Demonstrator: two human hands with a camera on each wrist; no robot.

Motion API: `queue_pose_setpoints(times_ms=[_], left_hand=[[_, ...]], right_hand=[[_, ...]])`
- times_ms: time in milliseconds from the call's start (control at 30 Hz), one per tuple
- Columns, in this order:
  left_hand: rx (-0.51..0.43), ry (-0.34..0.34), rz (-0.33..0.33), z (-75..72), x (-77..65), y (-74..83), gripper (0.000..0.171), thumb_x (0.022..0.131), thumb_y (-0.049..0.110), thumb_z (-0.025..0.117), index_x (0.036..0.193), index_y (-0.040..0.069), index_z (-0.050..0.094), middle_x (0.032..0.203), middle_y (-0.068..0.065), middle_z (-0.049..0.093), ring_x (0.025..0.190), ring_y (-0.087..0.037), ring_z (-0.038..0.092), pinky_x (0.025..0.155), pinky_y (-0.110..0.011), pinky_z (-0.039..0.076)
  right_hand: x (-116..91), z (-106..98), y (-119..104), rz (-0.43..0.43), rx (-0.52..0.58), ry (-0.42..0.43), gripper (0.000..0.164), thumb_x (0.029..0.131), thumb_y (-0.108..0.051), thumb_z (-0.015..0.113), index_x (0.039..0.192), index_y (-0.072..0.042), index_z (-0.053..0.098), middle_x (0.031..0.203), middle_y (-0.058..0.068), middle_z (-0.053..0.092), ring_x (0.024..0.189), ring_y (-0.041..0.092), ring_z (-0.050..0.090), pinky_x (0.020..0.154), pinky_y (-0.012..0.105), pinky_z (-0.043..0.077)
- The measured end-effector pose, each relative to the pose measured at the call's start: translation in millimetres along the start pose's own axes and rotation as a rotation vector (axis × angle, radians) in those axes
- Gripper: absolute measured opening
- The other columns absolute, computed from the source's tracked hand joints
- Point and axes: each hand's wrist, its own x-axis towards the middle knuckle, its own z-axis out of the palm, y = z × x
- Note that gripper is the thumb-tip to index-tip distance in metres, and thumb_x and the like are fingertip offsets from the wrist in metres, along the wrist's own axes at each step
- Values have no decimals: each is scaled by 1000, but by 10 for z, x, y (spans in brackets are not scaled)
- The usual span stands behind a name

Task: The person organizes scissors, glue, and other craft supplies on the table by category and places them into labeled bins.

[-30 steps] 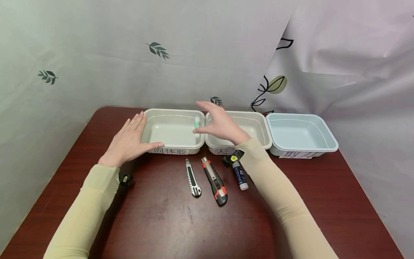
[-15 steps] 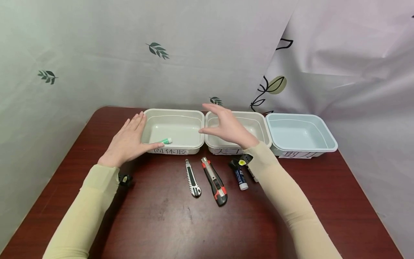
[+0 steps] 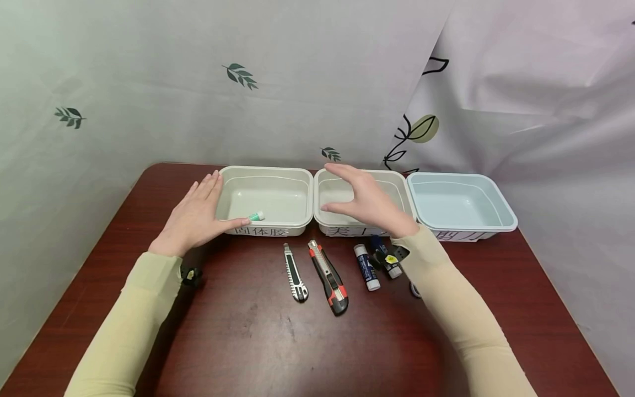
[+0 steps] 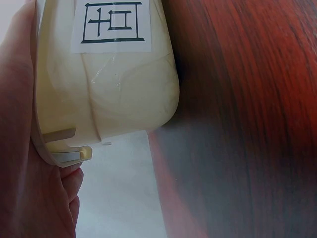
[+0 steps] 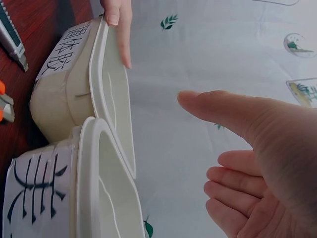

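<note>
My left hand (image 3: 195,215) rests along the left rim of the cream bin (image 3: 263,225), fingers straight and thumb over its front corner. Inside that bin, near the front wall by the thumb, lies a small green glue stick (image 3: 256,216) with a white end. Held over the middle bin (image 3: 327,218), my right hand (image 3: 369,201) has its thumb and fingers spread apart with nothing between them. Below the right wrist, two dark blue glue sticks (image 3: 367,267) lie on the table, one partly hidden by the wrist camera.
A light blue bin (image 3: 463,226) stands at the right end of the row. In front lie a silver-and-black utility knife (image 3: 296,274) and a red-and-black utility knife (image 3: 329,278). A round edge (image 3: 415,290) peeks out beside the right sleeve. A patterned curtain hangs behind.
The green glue stick, a blur at the left bin's right end, now lies by its front wall. My right hand has moved right over the middle bin, uncovering another blue glue stick.
</note>
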Motion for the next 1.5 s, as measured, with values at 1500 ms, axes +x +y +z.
queue_pose_setpoints(times_ms=[1500], left_hand=[[23, 24, -15, -60, -45, 22, 126, 82, 81, 60, 159, -8, 15, 164, -27, 17, 152, -39, 13, 124, -47, 5]], right_hand=[[-977, -225, 90, 45, -86, -147, 87, 75, -32, 93, 148, -7, 53, 146, 4, 56, 133, 20, 52, 108, 45, 44]])
